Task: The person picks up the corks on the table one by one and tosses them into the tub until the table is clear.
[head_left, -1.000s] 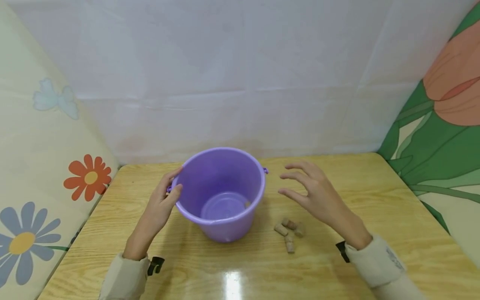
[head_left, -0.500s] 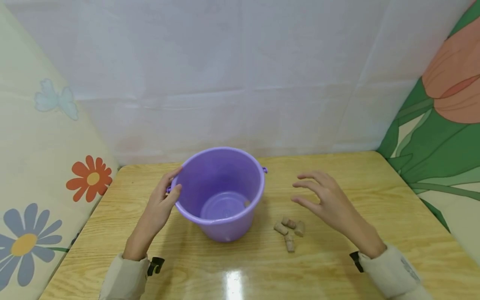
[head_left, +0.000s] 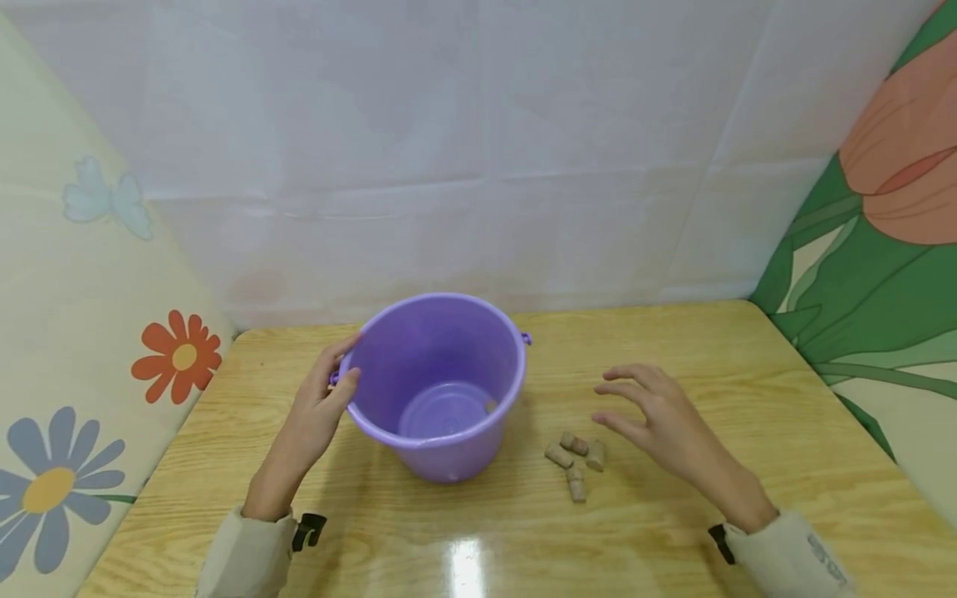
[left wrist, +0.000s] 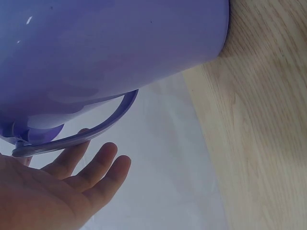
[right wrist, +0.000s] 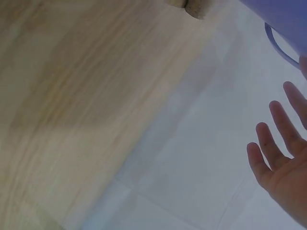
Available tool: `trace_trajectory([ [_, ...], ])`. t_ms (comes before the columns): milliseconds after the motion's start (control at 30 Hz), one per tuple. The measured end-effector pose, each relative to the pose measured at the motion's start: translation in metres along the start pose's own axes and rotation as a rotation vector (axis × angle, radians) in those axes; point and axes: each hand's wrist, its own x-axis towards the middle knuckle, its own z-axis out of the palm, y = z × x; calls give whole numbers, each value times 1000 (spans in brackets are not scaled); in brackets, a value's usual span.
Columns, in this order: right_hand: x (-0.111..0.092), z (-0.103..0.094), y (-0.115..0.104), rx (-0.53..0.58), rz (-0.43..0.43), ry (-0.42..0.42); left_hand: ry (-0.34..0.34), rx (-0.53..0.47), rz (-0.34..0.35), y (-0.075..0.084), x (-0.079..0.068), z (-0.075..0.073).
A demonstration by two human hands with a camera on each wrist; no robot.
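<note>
A purple bucket [head_left: 444,453] stands on the wooden table, its mouth tipped toward the head camera. My left hand [head_left: 317,407] holds its left rim, thumb over the edge; in the left wrist view, other fingers [left wrist: 96,167] extend beside the bucket's handle [left wrist: 96,132]. Inside, near the bottom right, a small tan piece [head_left: 490,406] shows. Several corks [head_left: 576,483] lie in a loose cluster right of the bucket. My right hand [head_left: 665,423] hovers to the right of them, fingers apart and gently bent, with nothing in it.
The wooden table [head_left: 785,465] meets a white cloth backdrop [head_left: 478,166] at its back edge. Flower-printed panels [head_left: 75,316] flank both sides. Black straps [head_left: 308,531] show at the cuffs.
My right hand has moved away from the bucket, to the right and nearer the front. The left hand keeps its place on the bucket's rim, and the corks lie as before.
</note>
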Motion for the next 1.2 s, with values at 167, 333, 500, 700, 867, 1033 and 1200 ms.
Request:
trace_trajectory([
  [167, -7, 5, 2, -10, 7, -9, 4, -4, 5, -2, 0, 1],
  [333, -14, 8, 3, -23, 14, -17, 1, -8, 1, -1, 0, 1],
  [500, -19, 12, 2, -29, 57, -68, 2, -6, -1, -1, 0, 1],
  [700, -25, 17, 3, -48, 84, -129, 3, 1, -5, -1, 0, 2],
  [867, -29, 21, 4, -57, 111, -205, 6, 4, -3, -2, 0, 2],
  [1033, -30, 23, 5, -84, 135, -250, 6, 1, -4, -3, 0, 3],
  [1200, -29, 22, 6, -119, 150, -291, 1, -8, -5, -4, 0, 3],
])
